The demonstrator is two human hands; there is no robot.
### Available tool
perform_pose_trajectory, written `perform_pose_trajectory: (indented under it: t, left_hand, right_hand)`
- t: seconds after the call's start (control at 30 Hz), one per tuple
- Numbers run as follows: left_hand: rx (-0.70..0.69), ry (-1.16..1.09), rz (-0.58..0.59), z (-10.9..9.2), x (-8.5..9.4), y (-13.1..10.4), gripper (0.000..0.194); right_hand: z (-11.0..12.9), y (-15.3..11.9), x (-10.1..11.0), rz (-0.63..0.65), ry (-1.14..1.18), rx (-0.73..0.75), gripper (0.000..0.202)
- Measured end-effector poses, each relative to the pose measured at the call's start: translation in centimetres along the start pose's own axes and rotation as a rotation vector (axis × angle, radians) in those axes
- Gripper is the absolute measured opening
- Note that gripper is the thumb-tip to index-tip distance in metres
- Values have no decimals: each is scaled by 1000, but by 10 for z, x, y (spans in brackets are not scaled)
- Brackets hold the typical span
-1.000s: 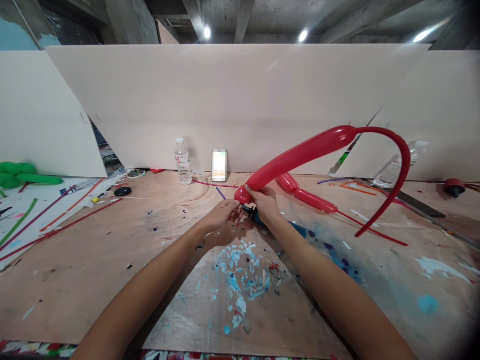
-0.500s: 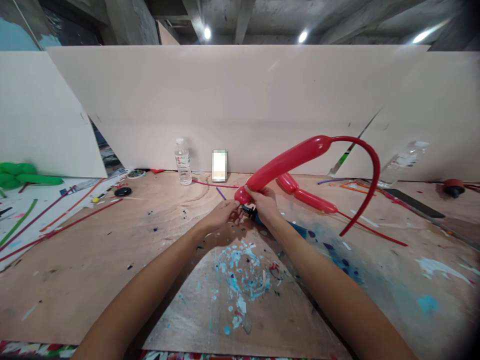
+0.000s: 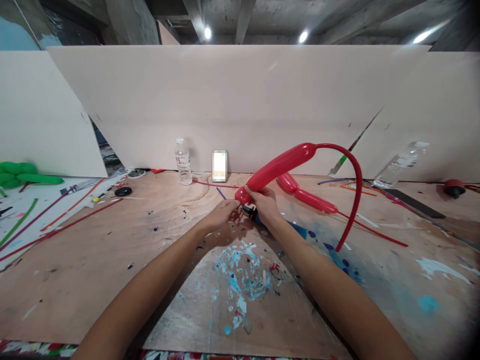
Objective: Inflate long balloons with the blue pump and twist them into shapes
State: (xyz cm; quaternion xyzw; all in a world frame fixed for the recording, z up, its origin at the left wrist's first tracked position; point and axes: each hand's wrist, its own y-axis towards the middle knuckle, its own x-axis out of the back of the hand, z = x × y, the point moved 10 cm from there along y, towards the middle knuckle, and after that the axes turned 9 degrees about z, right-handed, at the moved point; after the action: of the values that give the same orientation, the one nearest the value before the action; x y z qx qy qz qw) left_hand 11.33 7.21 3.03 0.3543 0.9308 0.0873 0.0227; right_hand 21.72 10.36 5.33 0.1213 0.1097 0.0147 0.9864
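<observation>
A long red balloon (image 3: 283, 166) slants up to the right from my hands, and its thin, barely inflated tail curves back down toward the table. Its near end bulges into a small round bubble. My right hand (image 3: 263, 201) is closed around the balloon just beside that bubble. With fingers pinched at the bubble's underside, my left hand (image 3: 225, 216) grips the same balloon. Under my hands lies a blue and black balloon pump (image 3: 252, 213), partly hidden by the right wrist. Behind the right hand rests a second red balloon (image 3: 314, 200), twisted into segments.
A water bottle (image 3: 183, 162) and a phone with a bright screen (image 3: 219, 165) stand against the white board. Another bottle (image 3: 402, 164) leans at the right. Green balloons (image 3: 22, 175) and uninflated strips lie far left; a black ruler-like strip (image 3: 415, 203) lies right.
The red balloon's far end and its curved tail have swung down and to the left. Both hands stay in nearly the same place, still gripping it.
</observation>
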Motion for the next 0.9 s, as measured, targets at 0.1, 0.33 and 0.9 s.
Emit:
perform_pose_trajectory:
  t: [0.1,0.33,0.9]
  left_hand:
    - [0,-8,-9,0,0,0,41]
    - [9,0,-15,3,2,1,42]
    - [3,-25,-6,-1,-1,0,38]
  right_hand:
    - [1,-1,0,-6,15,5,30]
    - [0,-1,0,-12,3,0,29]
    - [-1,-3,-1,-5,0,-8,28]
